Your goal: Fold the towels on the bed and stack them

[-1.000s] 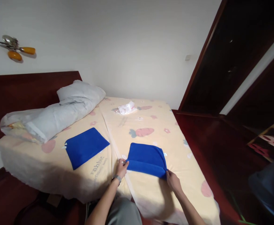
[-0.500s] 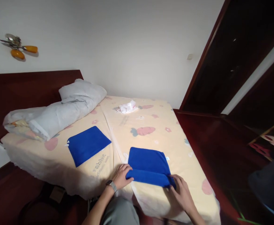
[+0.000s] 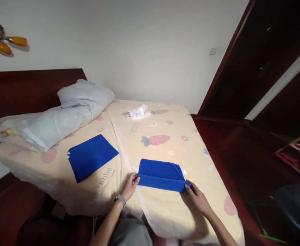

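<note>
A blue towel (image 3: 161, 174) lies on the bed (image 3: 170, 143) near its front edge, with its near edge rolled or folded over into a thick band. My left hand (image 3: 130, 185) pinches the left end of that band. My right hand (image 3: 197, 196) grips the right end, fingers closed on the cloth. A second blue towel (image 3: 90, 156), folded flat, lies further left on the bed, away from both hands.
A grey pillow and rolled bedding (image 3: 60, 114) lie along the dark headboard at the left. A crumpled white bag (image 3: 138, 111) sits at the bed's far side. Dark wooden floor (image 3: 232, 147) and a dark doorway stand to the right.
The towel's near edge has been folded further up, making the towel narrower front to back. Both hands stay at its two near corners. The camera view has shifted slightly.
</note>
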Demonstrator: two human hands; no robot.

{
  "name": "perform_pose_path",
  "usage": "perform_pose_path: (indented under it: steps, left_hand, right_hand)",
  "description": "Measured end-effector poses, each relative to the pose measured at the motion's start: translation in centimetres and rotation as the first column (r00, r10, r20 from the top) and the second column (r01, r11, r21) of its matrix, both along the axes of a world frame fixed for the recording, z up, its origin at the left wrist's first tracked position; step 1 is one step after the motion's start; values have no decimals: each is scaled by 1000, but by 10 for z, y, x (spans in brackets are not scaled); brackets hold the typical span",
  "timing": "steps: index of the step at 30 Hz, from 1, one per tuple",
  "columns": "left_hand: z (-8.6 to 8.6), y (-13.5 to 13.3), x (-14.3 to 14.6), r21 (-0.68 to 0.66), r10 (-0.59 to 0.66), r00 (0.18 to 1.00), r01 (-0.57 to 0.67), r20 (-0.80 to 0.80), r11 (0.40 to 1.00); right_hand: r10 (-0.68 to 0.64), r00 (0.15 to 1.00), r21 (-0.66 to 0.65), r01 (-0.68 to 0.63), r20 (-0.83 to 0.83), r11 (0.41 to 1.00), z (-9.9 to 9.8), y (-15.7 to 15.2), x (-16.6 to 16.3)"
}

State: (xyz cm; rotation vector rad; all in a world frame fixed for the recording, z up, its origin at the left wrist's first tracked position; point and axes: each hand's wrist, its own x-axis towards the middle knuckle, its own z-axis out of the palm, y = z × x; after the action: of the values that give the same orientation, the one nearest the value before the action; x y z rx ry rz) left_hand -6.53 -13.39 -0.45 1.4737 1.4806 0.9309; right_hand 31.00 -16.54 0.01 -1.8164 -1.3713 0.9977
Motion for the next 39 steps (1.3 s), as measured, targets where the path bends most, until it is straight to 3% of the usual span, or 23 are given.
perform_pose_path:
  steps: [4, 8, 11, 17, 24, 27, 30, 32, 35, 37, 39]
  left_hand:
    - [-5, 9, 4, 7, 33, 999, -33, -34, 999]
    - [4, 19, 11, -33, 118, 950, -133, -289, 991]
    - [15, 29, 16, -106, 96, 897, -156, -431, 982]
    - [26, 42, 22, -186, 6, 890, -102, -455, 977]
    - [17, 34, 21, -130, 162, 940, -209, -301, 969]
    - [20, 20, 13, -147, 152, 922, -216, -357, 965]
    - [30, 1, 3, -108, 68, 869, -137, -490, 985]
    - [37, -10, -3, 38, 45, 865, -30, -499, 999]
    - [46, -22, -9, 206, -100, 877, 219, -470, 954]
    - [47, -24, -11, 186, -234, 849, 356, -473, 916]
    - [46, -23, -13, 141, -314, 829, 418, -463, 898]
  right_hand:
    - [48, 996, 2, -49, 73, 999, -5, 15, -1]
    - [-37, 964, 74, 19, 264, 997, -8, 24, -5]
    - [-66, 966, -2, 69, 251, 998, -5, 30, -6]
    - [-91, 977, -137, 118, 194, 983, 6, 45, -6]
    - [-79, 992, -172, 95, 98, 980, 9, 34, -3]
    - [-91, 990, -176, 110, 110, 978, 5, 14, -1]
    - [-96, 962, -76, 119, 256, 990, 1, -9, -1]
    - [-79, 940, 78, 56, 332, 995, 1, -23, -2]
    - [88, 924, 267, -197, 373, 943, 3, -38, 0]
    - [239, 885, 276, -365, 400, 889, 3, -44, 2]
    - [292, 868, 258, -414, 402, 873, 1, -46, 4]
